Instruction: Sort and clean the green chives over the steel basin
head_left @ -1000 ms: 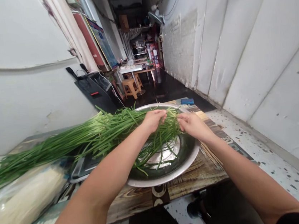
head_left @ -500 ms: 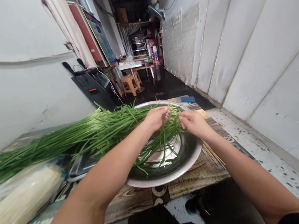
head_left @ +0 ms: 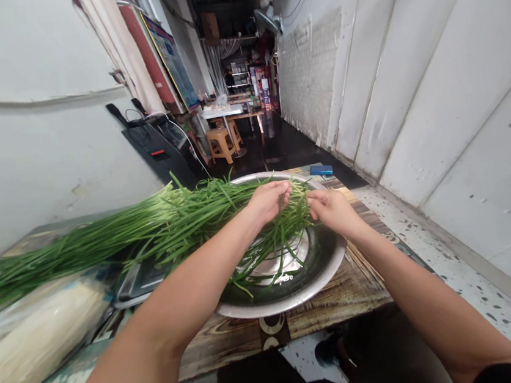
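A long bundle of green garlic chives (head_left: 149, 228) lies almost flat, running from the far left across to a wide, shallow metal basin (head_left: 295, 294). The thin stalks are loose and slightly fanned. Their right ends hang over the basin, bunched together, and several strands droop onto its shiny, wet bottom. The basin sits on the tabletop's near edge.

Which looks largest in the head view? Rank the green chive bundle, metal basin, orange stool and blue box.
1. green chive bundle
2. metal basin
3. orange stool, though it stands far off, so its small look is unsure
4. blue box
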{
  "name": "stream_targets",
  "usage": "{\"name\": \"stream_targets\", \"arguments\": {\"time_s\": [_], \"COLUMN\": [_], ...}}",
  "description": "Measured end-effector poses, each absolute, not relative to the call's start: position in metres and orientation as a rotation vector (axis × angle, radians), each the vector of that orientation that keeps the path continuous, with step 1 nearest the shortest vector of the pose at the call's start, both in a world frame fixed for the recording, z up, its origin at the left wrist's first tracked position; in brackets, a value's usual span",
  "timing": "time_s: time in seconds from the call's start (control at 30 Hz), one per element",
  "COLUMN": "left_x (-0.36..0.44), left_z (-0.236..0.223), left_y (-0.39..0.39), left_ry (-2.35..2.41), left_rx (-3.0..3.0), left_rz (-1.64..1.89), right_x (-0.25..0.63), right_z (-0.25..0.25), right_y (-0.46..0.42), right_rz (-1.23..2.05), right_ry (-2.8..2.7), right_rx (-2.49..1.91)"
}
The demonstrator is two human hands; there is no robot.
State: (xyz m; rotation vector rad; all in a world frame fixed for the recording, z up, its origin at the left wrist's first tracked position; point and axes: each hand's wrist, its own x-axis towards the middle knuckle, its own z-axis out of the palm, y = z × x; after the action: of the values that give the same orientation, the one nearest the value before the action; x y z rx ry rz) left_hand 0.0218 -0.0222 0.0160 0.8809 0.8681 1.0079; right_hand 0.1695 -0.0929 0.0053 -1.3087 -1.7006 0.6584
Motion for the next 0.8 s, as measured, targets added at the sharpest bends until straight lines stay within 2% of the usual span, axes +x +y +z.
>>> {"name": "stream_targets", "arguments": {"time_s": [0.8], "left_x": [0.0247], "left_z": [0.0161], "left_y": [-0.0244], "left_ry": [0.881], "left_rx": [0.836], "left_rz": [1.013], "right_x": [0.1714], "right_z": [0.0033], "right_y": [-0.0914], "right_rz": [0.614], "right_ry": [-1.727], "right_rx": [-1.322]}}
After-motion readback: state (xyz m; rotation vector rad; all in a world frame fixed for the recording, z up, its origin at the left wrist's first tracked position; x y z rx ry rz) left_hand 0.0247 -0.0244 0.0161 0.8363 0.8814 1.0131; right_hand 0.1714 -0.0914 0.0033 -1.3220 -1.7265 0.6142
